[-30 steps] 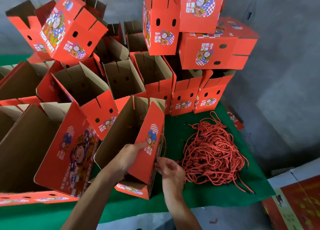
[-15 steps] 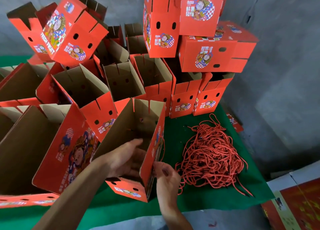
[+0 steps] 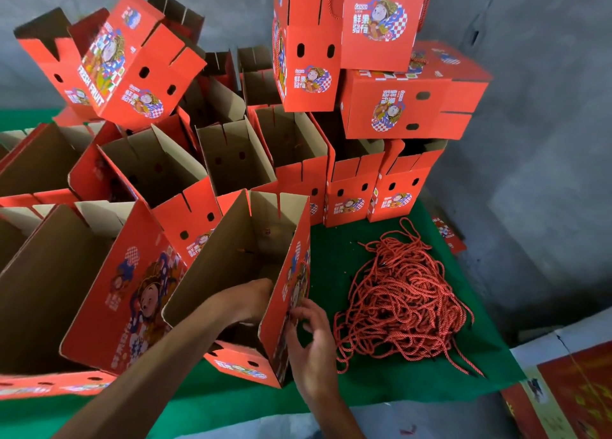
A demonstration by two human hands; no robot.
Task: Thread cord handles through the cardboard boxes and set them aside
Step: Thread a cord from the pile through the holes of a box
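Note:
An open red cardboard box (image 3: pixel 231 256) stands tilted on the green cloth in front of me. My left hand (image 3: pixel 251 301) reaches down inside it, against the inner face of its right wall, and that wall hides its fingers. My right hand (image 3: pixel 311 339) is outside that wall. Its thumb and fingertips pinch at the printed panel, where a thin red cord (image 3: pixel 308 269) loops along the box's side. A loose heap of red cord handles (image 3: pixel 404 299) lies just right of the box.
Many more open red boxes (image 3: pixel 149 173) crowd the left and back. Boxes with cords fitted are stacked high at the back right (image 3: pixel 397 107). The green cloth (image 3: pixel 331 240) ends at a grey floor on the right. Flat packaging (image 3: pixel 569 392) lies at the lower right.
My left hand has gone from the box's right panel down into the box. The box has swung more upright, and my right hand has risen against the panel's outer face.

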